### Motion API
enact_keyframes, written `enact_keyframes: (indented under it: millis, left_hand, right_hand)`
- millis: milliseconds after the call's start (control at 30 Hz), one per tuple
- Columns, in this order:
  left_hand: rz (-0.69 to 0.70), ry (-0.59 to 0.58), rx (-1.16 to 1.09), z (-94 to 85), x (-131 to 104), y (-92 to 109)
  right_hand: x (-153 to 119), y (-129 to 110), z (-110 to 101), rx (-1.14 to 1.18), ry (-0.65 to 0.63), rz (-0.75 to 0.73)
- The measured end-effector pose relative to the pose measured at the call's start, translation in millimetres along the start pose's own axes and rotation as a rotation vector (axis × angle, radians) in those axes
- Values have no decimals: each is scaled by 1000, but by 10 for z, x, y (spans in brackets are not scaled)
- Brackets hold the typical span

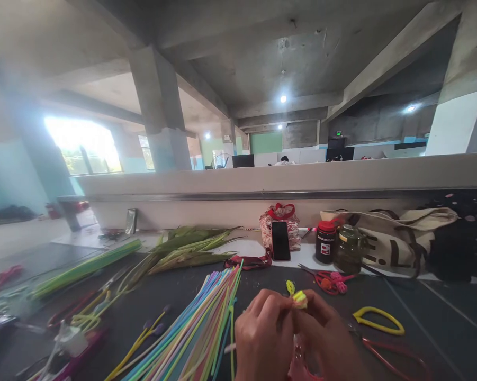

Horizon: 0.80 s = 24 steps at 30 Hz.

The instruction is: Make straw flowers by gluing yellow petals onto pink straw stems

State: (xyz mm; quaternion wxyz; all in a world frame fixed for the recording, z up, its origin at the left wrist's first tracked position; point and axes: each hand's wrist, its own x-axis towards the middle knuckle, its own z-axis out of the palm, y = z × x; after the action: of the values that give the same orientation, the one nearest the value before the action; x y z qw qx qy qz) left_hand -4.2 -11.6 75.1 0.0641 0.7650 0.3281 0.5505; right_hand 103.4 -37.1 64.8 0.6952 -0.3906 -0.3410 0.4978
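Observation:
At the lower middle, my left hand [264,333] and my right hand [327,338] are close together with their fingers closed on a small yellow crafted piece [299,299]. A looped yellow tip [290,287] sticks up between the fingertips. Below the hands shows a pink, partly see-through thing [299,362], mostly hidden by my fingers. Left of my hands lies a large bundle of multicoloured pipe cleaners [194,328].
Behind stand a phone [280,241], a black jar with a red lid [325,242] and a glass jar [348,248]. Red-handled scissors [329,280] and a yellow-handled tool [381,320] lie right. Green husks [190,248] lie back left, before a low partition [222,182].

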Motion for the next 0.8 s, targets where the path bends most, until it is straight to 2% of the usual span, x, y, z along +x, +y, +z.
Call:
enact_keyframes:
  millis: [133, 200, 300, 433, 500, 667, 800]
  left_hand:
    - [-41, -44, -42, -5, -51, 14]
    - [-126, -64, -137, -9, -66, 43]
    - [-404, -100, -414, 8, -100, 70]
    - [-921, -279, -1026, 76, -171, 19]
    - [-1048, -334, -1240, 109, -189, -22]
    - [-1094, -312, -1376, 86, -94, -31]
    - [-1105, -313, -1298, -133, 16, 74]
  right_hand:
    - [5, 5, -43, -14, -25, 46]
    - [7, 0, -70, -12, -28, 49]
    - [-7, -36, -112, -2, -97, 46]
    - [-38, -87, -151, -45, -202, 52]
    - [-34, -68, -173, -42, -215, 66]
    - [44, 122, -286, 39, -232, 67]
    - [75, 122, -396, -61, -119, 92]
